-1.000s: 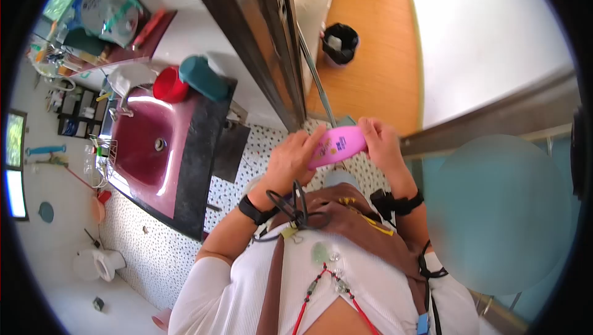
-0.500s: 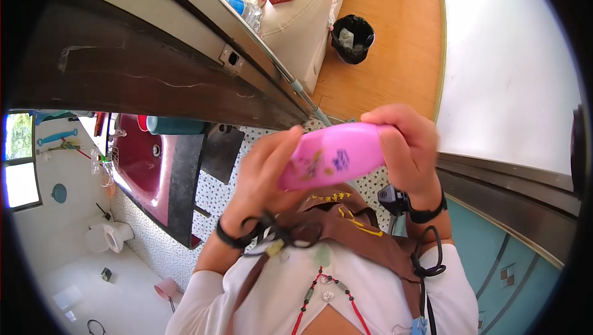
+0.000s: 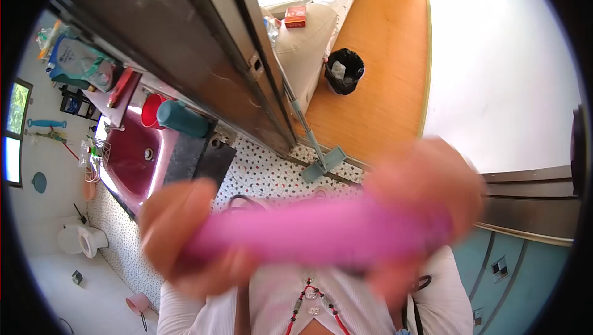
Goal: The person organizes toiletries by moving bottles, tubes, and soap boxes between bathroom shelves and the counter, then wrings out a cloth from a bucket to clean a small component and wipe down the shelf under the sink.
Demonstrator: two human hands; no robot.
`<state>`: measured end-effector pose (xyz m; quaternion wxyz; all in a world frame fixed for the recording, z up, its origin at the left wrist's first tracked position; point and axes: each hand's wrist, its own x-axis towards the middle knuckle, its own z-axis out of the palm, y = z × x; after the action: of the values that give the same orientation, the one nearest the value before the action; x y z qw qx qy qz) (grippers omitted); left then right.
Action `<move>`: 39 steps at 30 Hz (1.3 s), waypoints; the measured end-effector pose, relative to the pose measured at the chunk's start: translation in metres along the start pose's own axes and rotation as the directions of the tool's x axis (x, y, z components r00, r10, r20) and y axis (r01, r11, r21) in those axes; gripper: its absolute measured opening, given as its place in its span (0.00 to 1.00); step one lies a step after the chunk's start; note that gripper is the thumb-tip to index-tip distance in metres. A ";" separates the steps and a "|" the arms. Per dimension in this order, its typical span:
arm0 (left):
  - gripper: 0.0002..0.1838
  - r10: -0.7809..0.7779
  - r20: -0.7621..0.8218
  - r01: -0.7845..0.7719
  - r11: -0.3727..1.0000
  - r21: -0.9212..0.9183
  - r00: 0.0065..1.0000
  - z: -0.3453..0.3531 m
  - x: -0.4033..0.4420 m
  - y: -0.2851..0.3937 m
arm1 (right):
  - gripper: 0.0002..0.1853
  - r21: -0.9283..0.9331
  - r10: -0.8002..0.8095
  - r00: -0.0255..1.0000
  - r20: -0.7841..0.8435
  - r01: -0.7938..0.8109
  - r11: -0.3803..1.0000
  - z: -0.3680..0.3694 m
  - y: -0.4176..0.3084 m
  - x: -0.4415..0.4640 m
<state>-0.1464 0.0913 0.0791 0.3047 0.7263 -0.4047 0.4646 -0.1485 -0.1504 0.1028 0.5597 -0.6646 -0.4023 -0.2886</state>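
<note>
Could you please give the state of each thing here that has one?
Bottle: in left hand and right hand; too blurred to tell open or closed.
Toilet: lid raised.
Trash bin: lined, white item inside.
Mop: tilted, head down.
Sink: no water visible.

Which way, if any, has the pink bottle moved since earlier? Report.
Yes: the pink bottle was about level with the sink drain; now it's lower in view and looks larger, likely closer.

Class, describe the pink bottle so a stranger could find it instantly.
Start with the person's white top, at the picture's bottom. Across its upper part, left hand and right hand hold the pink bottle between them. Unlike the dark red sink off left, it is bright pink.
</note>
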 end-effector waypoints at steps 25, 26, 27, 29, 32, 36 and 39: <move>0.25 -0.637 0.391 0.714 0.696 -0.078 0.664 0.013 -0.051 -0.025 | 0.13 0.109 0.508 0.773 -0.380 -0.507 0.855 -0.023 0.085 -0.086; 0.28 -0.587 0.405 0.671 0.736 -0.094 0.701 0.015 -0.049 -0.023 | 0.12 0.143 0.489 0.769 -0.413 -0.476 0.868 -0.020 0.103 -0.081; 0.30 -0.542 0.426 0.636 0.764 -0.110 0.724 0.021 -0.052 -0.019 | 0.10 0.176 0.485 0.754 -0.442 -0.458 0.871 -0.018 0.116 -0.079; 0.37 -0.572 0.516 0.700 0.709 -0.080 0.638 0.038 -0.051 -0.013 | 0.09 0.243 0.720 0.582 -0.379 -0.688 0.684 -0.052 0.115 -0.070; 0.46 -0.531 0.529 0.636 0.771 -0.022 0.662 0.078 -0.060 -0.008 | 0.10 0.066 0.642 0.760 -0.097 -0.639 0.767 -0.025 0.122 -0.058; 0.48 -0.748 0.383 0.772 0.623 0.127 0.541 0.081 -0.059 0.014 | 0.11 0.105 0.594 0.792 0.143 -0.609 0.786 0.032 0.119 -0.041; 0.48 -0.827 0.317 0.784 0.551 0.287 0.465 0.063 -0.080 0.015 | 0.12 0.085 0.603 0.715 0.354 -0.666 0.741 0.048 0.129 -0.042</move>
<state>-0.1517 0.0566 -0.0178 0.3564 0.9256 -0.0449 0.1190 -0.0621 -0.1190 -0.0078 0.6215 -0.7367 -0.2569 0.0711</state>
